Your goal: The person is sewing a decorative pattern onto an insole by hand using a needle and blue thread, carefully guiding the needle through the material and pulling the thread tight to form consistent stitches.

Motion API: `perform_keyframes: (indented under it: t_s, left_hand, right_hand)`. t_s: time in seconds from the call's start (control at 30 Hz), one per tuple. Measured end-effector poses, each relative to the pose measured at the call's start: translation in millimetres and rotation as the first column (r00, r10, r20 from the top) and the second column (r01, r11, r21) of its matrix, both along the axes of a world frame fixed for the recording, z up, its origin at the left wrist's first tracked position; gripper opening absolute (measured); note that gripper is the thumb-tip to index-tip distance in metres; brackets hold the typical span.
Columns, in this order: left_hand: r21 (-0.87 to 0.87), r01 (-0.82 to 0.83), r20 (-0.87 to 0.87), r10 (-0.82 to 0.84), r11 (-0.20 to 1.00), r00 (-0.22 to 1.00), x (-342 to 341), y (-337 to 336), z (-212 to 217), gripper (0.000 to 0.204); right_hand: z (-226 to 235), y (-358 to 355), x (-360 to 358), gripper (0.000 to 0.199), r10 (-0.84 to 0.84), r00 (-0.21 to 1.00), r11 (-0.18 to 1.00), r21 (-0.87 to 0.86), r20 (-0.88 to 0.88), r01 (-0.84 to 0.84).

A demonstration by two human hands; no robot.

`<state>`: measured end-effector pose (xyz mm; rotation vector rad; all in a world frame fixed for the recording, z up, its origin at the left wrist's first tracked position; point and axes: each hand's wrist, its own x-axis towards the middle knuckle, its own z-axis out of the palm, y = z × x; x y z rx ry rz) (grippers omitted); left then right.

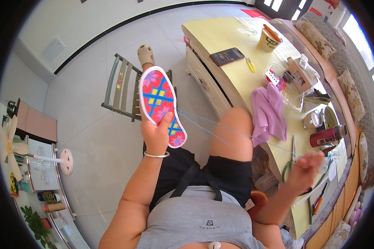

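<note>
An embroidered insole (pixel 157 92) with a white rim bears red flowers, blue bands and yellow blocks. My left hand (pixel 156 132) grips its lower half, thumb across the patterned face, and holds it up in front of my lap. From the insole a blue thread (pixel 220 121) stretches in thin strands over my bent leg to my right hand (pixel 306 169). That hand is raised out to the right above the table, its fingers curled in and somewhat blurred. Whether a needle is between them cannot be made out.
The yellow-topped table (pixel 214 37) carries a phone (pixel 227 56), yellow snips (pixel 250 64), a paper tub (pixel 269 40), a purple cloth (pixel 269 112), a maroon flask (pixel 328 136) and scissors (pixel 287 170). A slatted folding stool (pixel 122 87) stands ahead; a white fan (pixel 13 147) is at left.
</note>
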<state>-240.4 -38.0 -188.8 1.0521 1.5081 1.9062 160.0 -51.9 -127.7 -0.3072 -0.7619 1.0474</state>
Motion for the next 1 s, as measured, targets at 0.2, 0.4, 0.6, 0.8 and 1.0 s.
perform_keyframes:
  t_s: [0.2, 0.4, 0.6, 0.8, 1.0]
  left_hand:
    - [0.097, -0.082, -0.188, 0.099, 0.992, 0.977, 5.9, -6.0, 21.7, 0.021]
    - [0.393, 0.255, -0.766, 0.16, 0.884, 0.623, 40.2, -29.5, 36.9, 0.026]
    - [0.425, 0.387, -0.849, 0.213, 0.818, 0.483, 52.2, -43.7, 43.3, 0.026]
    - [0.472, 0.353, -0.826, 0.265, 0.808, 0.498, 49.2, -45.8, 48.5, 0.022]
    - [0.466, 0.403, -0.848, 0.268, 0.788, 0.458, 49.0, -45.8, 38.0, 0.023]
  right_hand:
    - [-25.8, -42.6, 250.0, 0.006, -0.429, 0.868, 0.901, -0.048, -0.249, 0.432]
    - [-7.1, -8.8, 36.5, 0.03, -0.513, 0.826, 0.82, -0.152, 0.232, 0.552]
    - [-10.9, -13.5, -145.7, 0.023, 0.552, 0.746, 0.769, -0.575, 0.373, -0.281]
    - [-34.6, -17.5, -138.2, 0.008, 0.648, 0.751, 0.642, -0.618, 0.122, -0.454]
    - [-24.3, -15.9, -137.8, 0.019, 0.637, 0.759, 0.661, -0.6, 0.134, -0.45]
